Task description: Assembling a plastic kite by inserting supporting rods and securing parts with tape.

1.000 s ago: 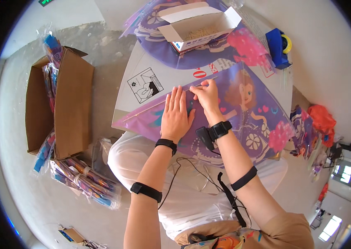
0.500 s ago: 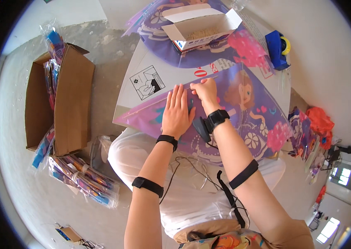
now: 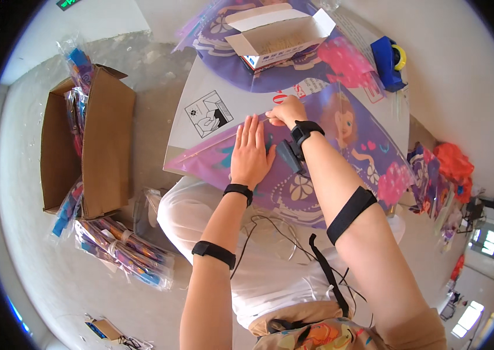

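A purple triangular sheet that looks like a kite (image 3: 296,189), printed with a cartoon figure, lies across the near side of the board and over my lap. A thin pale rod (image 3: 209,144) runs along its upper left edge. My left hand (image 3: 251,157) rests flat on the sheet, fingers stretched out, their tips close to that edge. Just to its right, my right hand (image 3: 288,111) is closed, with thumb and fingers pinched at the rod and edge. The fingertips partly hide what they grip. A dark device is strapped at my right wrist.
An open white box (image 3: 285,44) of thin sticks stands on another purple printed sheet (image 3: 229,67) at the back. Right of it is a blue tape dispenser (image 3: 388,64). On the floor at left are a cardboard carton (image 3: 107,140) and bagged printed bundles (image 3: 124,251).
My right hand has turned, its knuckles now higher and its fingers pinching at the edge beside my left fingertips. The left hand stays flat on the sheet. The view has shifted slightly.
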Tool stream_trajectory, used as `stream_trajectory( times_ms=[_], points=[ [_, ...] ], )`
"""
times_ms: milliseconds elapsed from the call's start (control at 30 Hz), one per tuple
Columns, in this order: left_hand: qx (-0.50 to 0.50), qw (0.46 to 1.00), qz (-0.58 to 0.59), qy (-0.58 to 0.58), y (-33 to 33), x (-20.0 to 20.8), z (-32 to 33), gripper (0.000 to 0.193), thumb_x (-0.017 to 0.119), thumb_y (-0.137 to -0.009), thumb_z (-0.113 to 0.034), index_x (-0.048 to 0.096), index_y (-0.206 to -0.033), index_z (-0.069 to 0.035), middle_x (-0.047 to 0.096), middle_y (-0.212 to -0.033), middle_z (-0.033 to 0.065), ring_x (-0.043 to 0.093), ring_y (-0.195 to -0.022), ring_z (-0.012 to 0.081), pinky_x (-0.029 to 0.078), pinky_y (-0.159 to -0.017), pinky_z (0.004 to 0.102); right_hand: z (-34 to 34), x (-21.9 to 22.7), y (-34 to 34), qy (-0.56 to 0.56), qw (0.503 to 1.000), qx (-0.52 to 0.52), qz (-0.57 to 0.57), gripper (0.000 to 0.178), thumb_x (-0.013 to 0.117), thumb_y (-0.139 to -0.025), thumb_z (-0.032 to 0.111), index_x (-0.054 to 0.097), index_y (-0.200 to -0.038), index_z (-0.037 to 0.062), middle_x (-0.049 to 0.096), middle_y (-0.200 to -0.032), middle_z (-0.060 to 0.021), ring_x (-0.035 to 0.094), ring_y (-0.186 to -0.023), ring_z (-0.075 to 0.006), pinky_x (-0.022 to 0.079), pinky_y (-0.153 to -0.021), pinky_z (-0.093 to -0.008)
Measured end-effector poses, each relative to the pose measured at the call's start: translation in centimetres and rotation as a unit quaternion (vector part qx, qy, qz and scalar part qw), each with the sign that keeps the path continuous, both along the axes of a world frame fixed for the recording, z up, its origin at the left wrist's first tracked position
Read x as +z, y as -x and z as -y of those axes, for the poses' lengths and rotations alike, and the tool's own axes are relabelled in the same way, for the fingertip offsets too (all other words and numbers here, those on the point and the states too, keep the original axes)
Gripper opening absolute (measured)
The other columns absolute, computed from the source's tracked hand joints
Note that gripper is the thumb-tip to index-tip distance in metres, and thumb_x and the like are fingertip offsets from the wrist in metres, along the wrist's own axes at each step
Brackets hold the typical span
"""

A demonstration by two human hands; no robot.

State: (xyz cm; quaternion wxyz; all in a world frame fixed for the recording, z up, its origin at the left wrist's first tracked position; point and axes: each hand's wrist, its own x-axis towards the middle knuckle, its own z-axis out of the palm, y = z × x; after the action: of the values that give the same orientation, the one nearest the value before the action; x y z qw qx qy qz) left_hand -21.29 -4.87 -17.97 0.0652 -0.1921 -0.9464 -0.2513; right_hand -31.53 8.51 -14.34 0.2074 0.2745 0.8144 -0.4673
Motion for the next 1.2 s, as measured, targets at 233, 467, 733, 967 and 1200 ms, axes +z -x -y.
stream_trajectory(
  times_ms=[233,467,733,967,1200],
  points=[
    [0.002,1.000,-0.002,-0.003,-0.2,0.0,0.3,0.060,0.055,-0.090,-0.032,0.041,-0.135,0.006,0.037,-0.146,0.0204,0.028,-0.141,0.0327,0.023,-0.116,0.0443,-0.1,1.8,-1.0,-0.059,0.994,0.087,0.003,0.032,0.073,-0.082,0.020,0.064,-0.092,-0.0093,0.070,-0.081,-0.0164,0.068,-0.057,-0.0182,0.053,-0.051,-0.0290],
    [-0.010,1.000,-0.017,0.010,0.2,0.3,-0.4,0.063,0.057,-0.089,-0.029,0.037,-0.141,0.002,0.033,-0.151,0.0155,0.027,-0.142,0.0296,0.022,-0.116,0.0448,-3.7,0.6,-4.9,-0.072,0.992,0.104,-0.030,0.029,0.071,-0.078,0.019,0.058,-0.089,-0.0045,0.066,-0.065,-0.0127,0.067,-0.052,-0.0218,0.052,-0.052,-0.0338],
    [-0.053,0.993,0.017,0.106,1.6,0.7,0.0,0.064,0.055,-0.092,-0.034,0.035,-0.145,-0.002,0.033,-0.153,0.0103,0.026,-0.143,0.0274,0.019,-0.117,0.0468,-23.3,2.4,-3.2,-0.013,0.935,-0.184,-0.302,0.024,0.066,-0.087,0.019,0.053,-0.098,0.0022,0.065,-0.076,-0.0072,0.064,-0.064,-0.0156,0.049,-0.053,-0.0288],
    [-0.086,0.993,0.041,0.070,1.8,1.4,-3.4,0.064,0.053,-0.093,-0.030,0.031,-0.145,0.001,0.030,-0.153,0.0156,0.025,-0.143,0.0316,0.018,-0.117,0.0487,-45.6,1.3,4.7,-0.352,0.783,-0.185,-0.478,0.041,0.061,-0.091,0.037,0.062,-0.100,-0.0027,0.070,-0.087,-0.0151,0.065,-0.081,-0.0297,0.048,-0.078,-0.0424],
    [-0.071,0.993,0.061,0.072,2.1,2.0,-2.7,0.065,0.053,-0.092,-0.027,0.030,-0.145,0.001,0.030,-0.152,0.0192,0.026,-0.143,0.0320,0.017,-0.117,0.0491,-45.5,2.3,8.0,-0.100,0.956,-0.169,-0.216,0.040,0.061,-0.091,0.041,0.069,-0.099,0.0021,0.068,-0.102,-0.0104,0.060,-0.099,-0.0213,0.041,-0.091,-0.0348]
  ],
)
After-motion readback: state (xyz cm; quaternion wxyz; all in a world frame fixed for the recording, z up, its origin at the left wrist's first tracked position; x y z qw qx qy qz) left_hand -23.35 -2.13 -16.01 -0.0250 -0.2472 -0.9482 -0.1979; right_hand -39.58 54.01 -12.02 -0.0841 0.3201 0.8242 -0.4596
